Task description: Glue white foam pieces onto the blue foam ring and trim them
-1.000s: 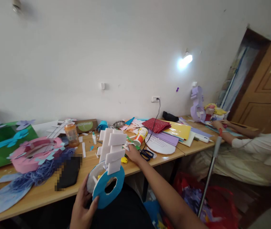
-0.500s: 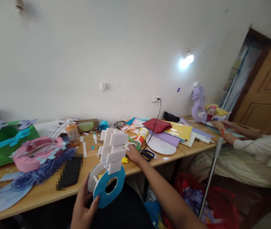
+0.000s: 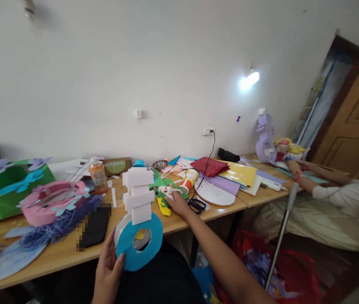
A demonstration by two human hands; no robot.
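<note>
My left hand (image 3: 108, 268) is closed on the lower left edge of a paper-and-foam craft piece with a blue ring face (image 3: 125, 253) and white foam blocks (image 3: 138, 196) stacked above. The ring faces me, and its round hole shows a pale inside with a bit of yellow. Over the table, my right hand (image 3: 179, 204) has its fingers closed round a small white tool (image 3: 166, 191) that looks like a glue gun; the fingers partly hide it. Green paper scraps (image 3: 164, 183) and a yellow cutter-like item (image 3: 164, 207) lie beside that hand, close to dark-handled scissors (image 3: 197, 205).
A paper cup (image 3: 188, 181) lies tipped by a black cord (image 3: 211, 150). Left are a bottle (image 3: 98, 177), a pink ring (image 3: 44, 202), blue yarn (image 3: 57, 232) and a black phone-like object (image 3: 95, 226). A person's arm (image 3: 306, 181) works at right, near a metal pole (image 3: 282, 236).
The craft piece has turned so its blue ring faces me more squarely, and its foam top has shifted left. My right hand has moved slightly, with the white tool showing more clearly.
</note>
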